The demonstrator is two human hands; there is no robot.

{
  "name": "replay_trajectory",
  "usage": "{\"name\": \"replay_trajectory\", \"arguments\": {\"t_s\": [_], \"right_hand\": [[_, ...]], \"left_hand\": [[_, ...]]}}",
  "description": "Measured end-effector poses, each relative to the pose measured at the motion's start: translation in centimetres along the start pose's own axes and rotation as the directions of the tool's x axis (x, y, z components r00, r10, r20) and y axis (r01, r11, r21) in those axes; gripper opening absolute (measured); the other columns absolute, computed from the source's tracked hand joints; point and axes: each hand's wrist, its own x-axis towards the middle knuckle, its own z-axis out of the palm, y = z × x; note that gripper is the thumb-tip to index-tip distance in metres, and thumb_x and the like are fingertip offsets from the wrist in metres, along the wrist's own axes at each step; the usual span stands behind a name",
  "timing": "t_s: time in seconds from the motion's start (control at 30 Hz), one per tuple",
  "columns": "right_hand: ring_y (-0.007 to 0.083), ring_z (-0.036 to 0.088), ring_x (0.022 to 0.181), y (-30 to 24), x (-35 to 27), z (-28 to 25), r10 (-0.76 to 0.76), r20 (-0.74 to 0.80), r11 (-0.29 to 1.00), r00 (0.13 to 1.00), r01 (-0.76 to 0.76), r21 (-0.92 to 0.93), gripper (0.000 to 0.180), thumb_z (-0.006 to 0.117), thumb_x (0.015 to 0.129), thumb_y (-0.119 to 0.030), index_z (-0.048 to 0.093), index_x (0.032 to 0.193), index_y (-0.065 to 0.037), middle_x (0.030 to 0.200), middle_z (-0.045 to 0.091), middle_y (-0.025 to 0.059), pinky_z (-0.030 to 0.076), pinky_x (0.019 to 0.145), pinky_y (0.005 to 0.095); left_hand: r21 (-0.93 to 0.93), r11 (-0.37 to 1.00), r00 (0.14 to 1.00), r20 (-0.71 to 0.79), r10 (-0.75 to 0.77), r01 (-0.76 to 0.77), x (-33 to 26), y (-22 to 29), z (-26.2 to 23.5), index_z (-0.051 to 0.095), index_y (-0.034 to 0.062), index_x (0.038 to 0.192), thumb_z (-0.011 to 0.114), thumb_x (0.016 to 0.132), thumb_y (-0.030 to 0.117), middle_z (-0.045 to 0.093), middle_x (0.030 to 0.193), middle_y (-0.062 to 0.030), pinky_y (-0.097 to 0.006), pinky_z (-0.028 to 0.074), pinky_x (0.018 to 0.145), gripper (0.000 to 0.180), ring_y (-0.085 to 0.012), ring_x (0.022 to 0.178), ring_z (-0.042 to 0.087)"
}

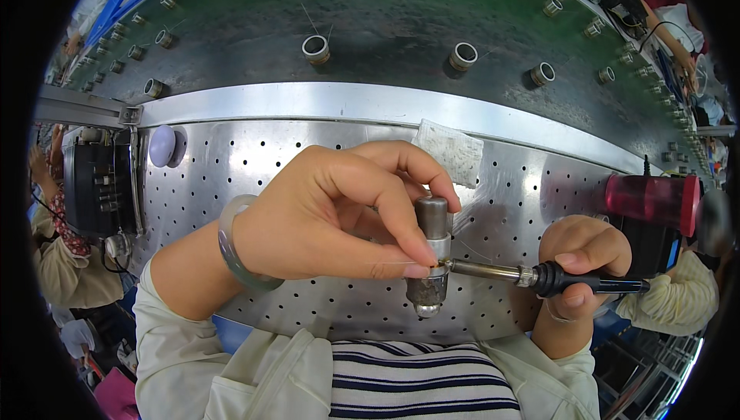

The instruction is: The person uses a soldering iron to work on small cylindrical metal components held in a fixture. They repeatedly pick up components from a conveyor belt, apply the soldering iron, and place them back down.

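Left hand [331,212] pinches the metal cylinder [432,254] upright near the perforated bench's [254,150] front edge; right hand [582,262] grips the soldering iron [532,273], tip at its seam. I'd keep the tip steady on the joint.

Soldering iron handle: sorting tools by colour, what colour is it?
Black, on the soldering iron handle; head view.

Over the perforated tabletop [254,150], the left hand [324,215] pinches a cylinder [432,254] as the right hand [582,266] brings an iron [539,275] from the right, conveyor [385,19] behind.
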Motion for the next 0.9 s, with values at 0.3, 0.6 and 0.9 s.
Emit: {"name": "replay_trajectory", "arguments": {"t_s": [0.3, 0.6, 0.9], "right_hand": [[0.0176, 0.054, 0.046, 0.0, 0.1, 0.1, -0.044, 0.008, 0.996, 0.999, 0.044, -0.077, 0.026, 0.077, 0.068, -0.005, 0.059, 0.084, 0.003, 0.061, 0.059, 0.0104, 0.042, 0.043, 0.026], [0.0182, 0.054, 0.045, 0.1, 0.2, -0.3, -0.076, 0.058, 0.992, 0.995, 0.081, -0.096, 0.027, 0.078, 0.069, -0.007, 0.059, 0.085, 0.004, 0.061, 0.059, 0.0104, 0.041, 0.042, 0.0264], [0.016, 0.051, 0.043, -0.2, 0.3, -0.5, -0.071, 0.047, 0.993, 0.996, 0.075, -0.088, 0.026, 0.076, 0.073, -0.01, 0.057, 0.085, 0.003, 0.061, 0.057, 0.0088, 0.038, 0.039, 0.0263]], "left_hand": [[-0.107, 0.976, 0.982, 0.037, -0.186, 0.189, 0.8, 1.2, -0.3, 0.058, -0.0036, 0.116, 0.069, 0.073, -0.006, 0.06, 0.11, -0.0235, -0.024, 0.051, 0.076, 0.045, -0.0193, 0.1, 0.059], [-0.15, 0.956, 0.967, 0.021, -0.254, 0.254, 0.9, 1.4, 0.2, 0.044, -0.0075, 0.129, 0.068, 0.072, -0.008, 0.063, 0.101, -0.0228, -0.018, 0.051, 0.065, 0.061, -0.0189, 0.092, 0.063], [-0.161, 0.935, 0.948, 0.067, -0.31, 0.317, 1.4, 1.8, 0.2, 0.04, -0.0077, 0.132, 0.075, 0.065, -0.006, 0.061, 0.106, -0.0222, -0.019, 0.052, 0.067, 0.075, -0.0174, 0.097, 0.061]]}}
